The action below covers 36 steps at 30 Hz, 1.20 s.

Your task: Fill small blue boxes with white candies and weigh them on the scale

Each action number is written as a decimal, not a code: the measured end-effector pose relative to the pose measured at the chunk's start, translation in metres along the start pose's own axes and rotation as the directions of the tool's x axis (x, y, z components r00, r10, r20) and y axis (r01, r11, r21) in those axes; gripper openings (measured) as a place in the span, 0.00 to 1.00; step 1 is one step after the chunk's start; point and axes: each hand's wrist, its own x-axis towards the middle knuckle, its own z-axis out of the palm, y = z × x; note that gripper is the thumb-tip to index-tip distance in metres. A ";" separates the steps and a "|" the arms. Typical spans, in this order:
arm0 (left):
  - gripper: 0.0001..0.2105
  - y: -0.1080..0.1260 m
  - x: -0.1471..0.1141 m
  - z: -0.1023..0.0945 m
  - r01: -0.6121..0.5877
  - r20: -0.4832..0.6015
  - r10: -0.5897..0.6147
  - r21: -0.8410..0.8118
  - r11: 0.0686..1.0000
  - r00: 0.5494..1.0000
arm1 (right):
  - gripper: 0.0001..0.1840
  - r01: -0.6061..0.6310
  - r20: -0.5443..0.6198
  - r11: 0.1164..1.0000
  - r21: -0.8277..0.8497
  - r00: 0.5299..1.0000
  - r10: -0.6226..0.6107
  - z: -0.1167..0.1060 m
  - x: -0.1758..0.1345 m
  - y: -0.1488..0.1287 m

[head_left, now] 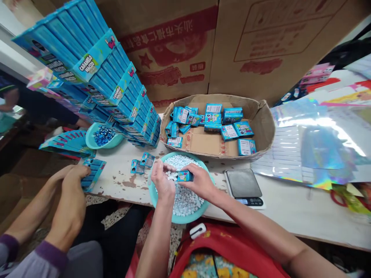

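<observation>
Holding: my right hand (199, 181) grips the small blue cardboard candy box (184, 176) over the bowl.
Bowl: round teal plastic basin (153, 193), full of white pellets (185, 199).
Left hand (160, 181): fingers pinching pellets at the box's nine o'clock.
Tray: shallow brown cardboard tray (265, 116) at twelve o'clock, holding blue boxes.

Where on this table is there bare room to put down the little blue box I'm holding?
Bare tabletop lies right of the scale, below the holographic sheets. A smaller worn patch sits between the pellet bowl and the co-worker's hands, though two small boxes lie there. The carton tray and stacked packs crowd the back.
</observation>
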 end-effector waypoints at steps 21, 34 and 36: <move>0.13 0.003 -0.006 0.010 0.145 0.118 -0.133 -0.103 0.984 0.984 | 0.17 -0.072 -0.061 0.980 0.187 0.995 0.085 0.000 -0.004 0.014; 0.12 -0.094 0.038 -0.050 -0.320 0.428 -0.062 0.757 0.570 0.902 | 0.21 -0.163 -0.054 0.882 0.442 0.977 0.207 -0.036 -0.031 0.038; 0.15 -0.109 0.032 -0.050 -0.470 0.522 -0.060 0.807 0.358 0.851 | 0.22 -0.199 -0.053 0.846 0.495 0.965 0.258 -0.046 -0.046 0.045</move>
